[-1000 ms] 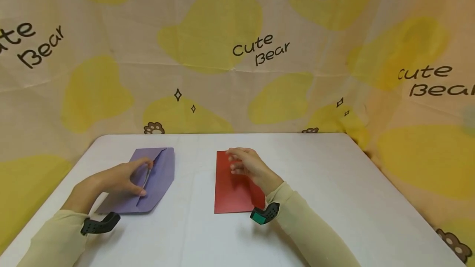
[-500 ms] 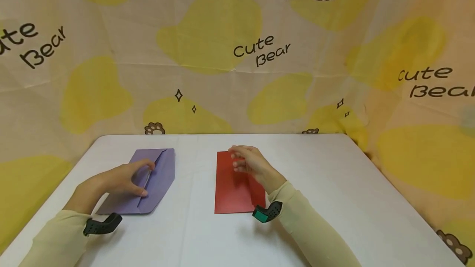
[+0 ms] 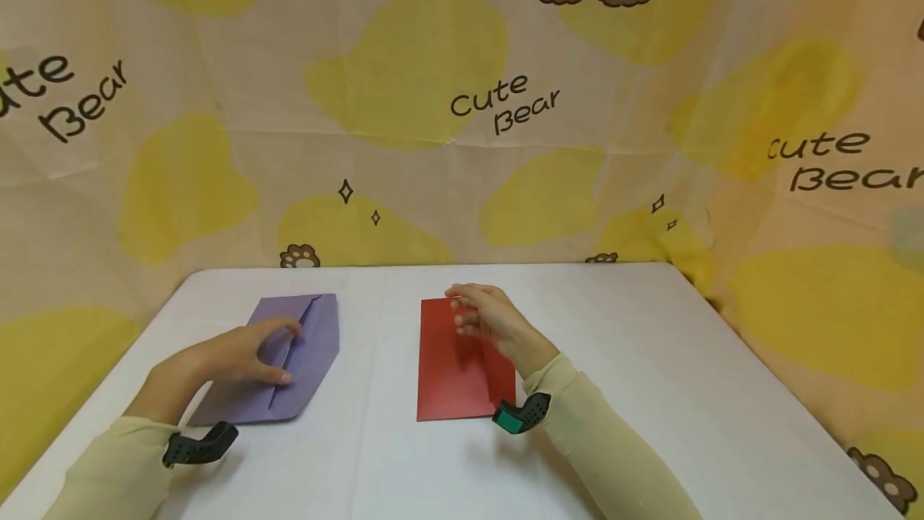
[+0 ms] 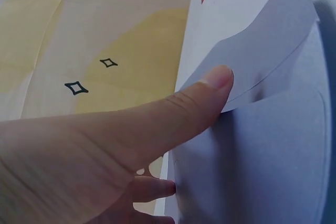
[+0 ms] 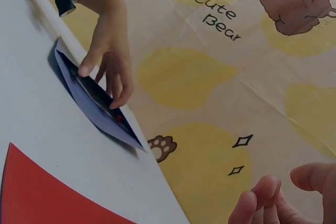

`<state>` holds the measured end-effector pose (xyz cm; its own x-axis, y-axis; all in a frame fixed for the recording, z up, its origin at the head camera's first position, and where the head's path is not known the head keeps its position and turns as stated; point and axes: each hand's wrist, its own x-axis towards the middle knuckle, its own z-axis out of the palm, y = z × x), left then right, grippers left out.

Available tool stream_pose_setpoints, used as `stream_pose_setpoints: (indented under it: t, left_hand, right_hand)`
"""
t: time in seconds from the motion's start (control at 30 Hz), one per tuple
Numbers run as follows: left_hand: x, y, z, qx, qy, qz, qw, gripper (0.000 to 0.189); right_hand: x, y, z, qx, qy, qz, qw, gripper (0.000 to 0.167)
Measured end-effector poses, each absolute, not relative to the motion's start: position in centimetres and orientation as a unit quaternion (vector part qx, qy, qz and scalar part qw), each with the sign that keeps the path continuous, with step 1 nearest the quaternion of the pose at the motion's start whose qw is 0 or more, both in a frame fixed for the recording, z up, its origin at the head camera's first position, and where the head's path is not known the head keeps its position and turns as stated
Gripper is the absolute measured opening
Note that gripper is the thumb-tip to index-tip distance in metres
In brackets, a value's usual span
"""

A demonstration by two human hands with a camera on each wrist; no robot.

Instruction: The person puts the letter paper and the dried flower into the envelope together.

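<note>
A purple envelope (image 3: 314,367) lies on the left of the table, its flap spread toward the right. My left hand (image 3: 234,353) is over its pocket, the thumb and fingers spaced apart and gripping the pocket's edge at the mouth. The right wrist view shows that mouth gaping, dark inside, with a small red spot. In the left wrist view the thumb (image 4: 202,95) presses on the pocket's edge. My right hand (image 3: 498,326) hovers above a red envelope (image 3: 447,379), fingers loosely curved and holding nothing. That hand and its shadow cover part of the red envelope.
Both envelopes lie on a white table (image 3: 375,472). A printed cloth (image 3: 404,62) with yellow patches and bear lettering hangs behind and around it. Dark bands (image 3: 202,444) sit on both wrists over pale sleeves.
The left fingertips shift very slightly, and the pale strip seen between them earlier looks thinner. The right hand stays above the red envelope. The whole view drops slightly.
</note>
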<state>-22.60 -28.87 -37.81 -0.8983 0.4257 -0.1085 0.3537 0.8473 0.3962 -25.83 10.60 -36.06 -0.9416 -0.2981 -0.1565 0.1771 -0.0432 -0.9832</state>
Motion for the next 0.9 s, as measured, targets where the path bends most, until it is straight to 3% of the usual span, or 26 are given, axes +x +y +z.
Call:
stream_pose_setpoints:
  t: [0.33, 0.9]
  left_hand:
    - [-22.7, -28.7, -37.5, 0.212, 0.959, 0.178, 0.068, 0.067]
    - [-23.3, -27.2, -35.9, 0.196, 0.959, 0.189, -0.075, 0.049]
  right_hand:
    - [-26.4, 11.9, -35.2, -0.038, 0.674, -0.723, 0.148, 0.032]
    - [-26.6, 15.2, -35.8, -0.054, 0.691, -0.709, 0.131, 0.034]
